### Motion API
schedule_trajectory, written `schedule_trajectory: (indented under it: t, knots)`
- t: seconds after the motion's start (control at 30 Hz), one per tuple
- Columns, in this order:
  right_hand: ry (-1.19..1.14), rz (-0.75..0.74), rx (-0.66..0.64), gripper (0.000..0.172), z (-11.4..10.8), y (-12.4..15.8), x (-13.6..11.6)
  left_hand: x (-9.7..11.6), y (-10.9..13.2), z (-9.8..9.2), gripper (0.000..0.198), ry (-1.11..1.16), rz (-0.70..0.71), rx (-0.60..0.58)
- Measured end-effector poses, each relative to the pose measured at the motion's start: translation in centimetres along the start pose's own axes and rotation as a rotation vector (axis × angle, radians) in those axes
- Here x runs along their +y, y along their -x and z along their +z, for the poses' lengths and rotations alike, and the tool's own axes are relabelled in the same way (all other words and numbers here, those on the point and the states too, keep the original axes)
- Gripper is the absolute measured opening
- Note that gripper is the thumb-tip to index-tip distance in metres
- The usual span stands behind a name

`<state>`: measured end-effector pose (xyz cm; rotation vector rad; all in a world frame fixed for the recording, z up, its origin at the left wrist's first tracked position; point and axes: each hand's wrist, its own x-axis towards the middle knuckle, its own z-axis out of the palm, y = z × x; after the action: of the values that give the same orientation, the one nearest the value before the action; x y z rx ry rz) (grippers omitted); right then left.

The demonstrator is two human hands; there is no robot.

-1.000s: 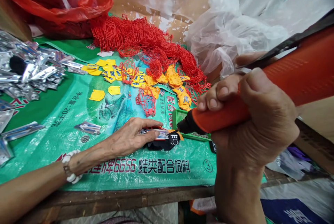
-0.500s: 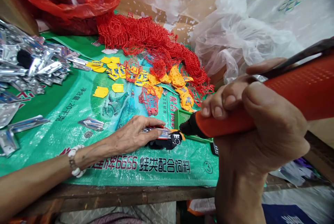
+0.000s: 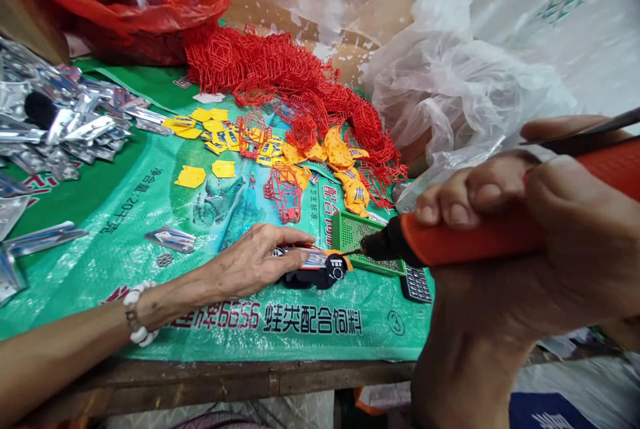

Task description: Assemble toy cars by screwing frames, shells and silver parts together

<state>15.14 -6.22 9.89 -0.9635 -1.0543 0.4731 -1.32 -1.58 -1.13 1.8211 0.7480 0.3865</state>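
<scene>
My left hand (image 3: 255,257) grips a small toy vehicle body (image 3: 315,272), black below with a silver panel on top and an orange piece at its right end. Thumb and fingers lie along its left part and hide some of it. Wrapped in my right hand (image 3: 505,215) is an orange-red electric screwdriver (image 3: 470,235) with a black nose. Its thin bit points left, the tip close to the orange end of the toy; whether it touches I cannot tell. Just behind the bit sits a green tray (image 3: 367,269) with small metal screws in it.
Red plastic frames (image 3: 280,69) heap along the back, with yellow parts (image 3: 220,129) and orange parts (image 3: 345,155) before them. Silver pieces (image 3: 75,125) pile up at left. A red bag (image 3: 125,9) stands behind; clear plastic (image 3: 460,75) bunches at right. A black gridded piece (image 3: 417,284) lies beside the tray.
The screwdriver and my right hand have moved to the right, away from the toy, so the bit and more of the tray now show. My left hand keeps its hold on the toy.
</scene>
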Motion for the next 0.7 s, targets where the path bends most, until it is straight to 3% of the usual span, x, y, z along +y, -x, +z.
schedule_trajectory:
  t: [0.13, 0.27, 0.43, 0.6, 0.7]
  knots:
    - [0.019, -0.013, -0.014, 0.021, -0.3, -0.3, -0.1, 0.1, 0.0, 0.0, 0.042, -0.031, -0.041, 0.01]
    - [0.02, 0.017, -0.062, 0.007, 0.2, 0.1, -0.1, 0.2, -0.1, 0.0, 0.042, -0.032, -0.045, 0.008]
    - [0.006, 0.064, -0.091, 0.02, 1.0, 0.2, -0.2, 0.2, 0.0, 0.0, 0.04, -0.018, -0.023, 0.004]
    - [0.004, 0.074, -0.031, 0.011, 1.2, 0.3, -0.2, 0.1, 0.0, 0.1, 0.039, -0.008, -0.012, -0.005]
    - [-0.083, 0.085, -0.061, 0.015, 0.8, 0.6, 0.2, 0.0, -0.1, 0.1, 0.039, -0.008, -0.024, 0.008]
